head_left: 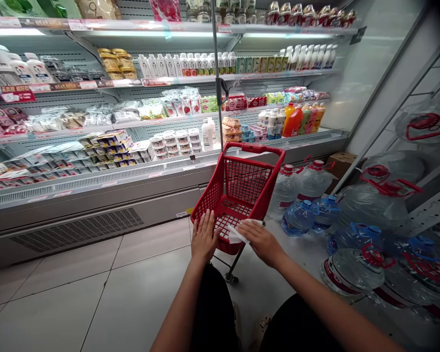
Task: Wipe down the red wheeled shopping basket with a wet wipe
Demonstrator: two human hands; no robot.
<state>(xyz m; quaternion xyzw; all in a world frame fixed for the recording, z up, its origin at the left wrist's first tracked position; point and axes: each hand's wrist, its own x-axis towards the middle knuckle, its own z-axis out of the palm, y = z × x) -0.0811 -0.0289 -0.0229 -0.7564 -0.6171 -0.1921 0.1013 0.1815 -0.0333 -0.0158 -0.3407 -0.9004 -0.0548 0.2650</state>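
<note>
A red plastic shopping cart (pixel 249 210) stands on the tiled floor in front of me, its basket holding nothing that I can see. My left hand (pixel 204 238) lies with its fingers stretched out on the near left edge of the basket. Over the near right edge, my right hand (pixel 258 238) holds a white cloth or tissue (pixel 236 235), which hangs partly from under its fingers. The cart's handle bar is on the far side, close to the fridge.
An open refrigerated display (pixel 161 183) with shelves of cartons, cups and bottles runs behind the cart. Large water bottles (pixel 355 271) crowd the floor on the right, beside a metal rack. My legs are below the cart's near edge.
</note>
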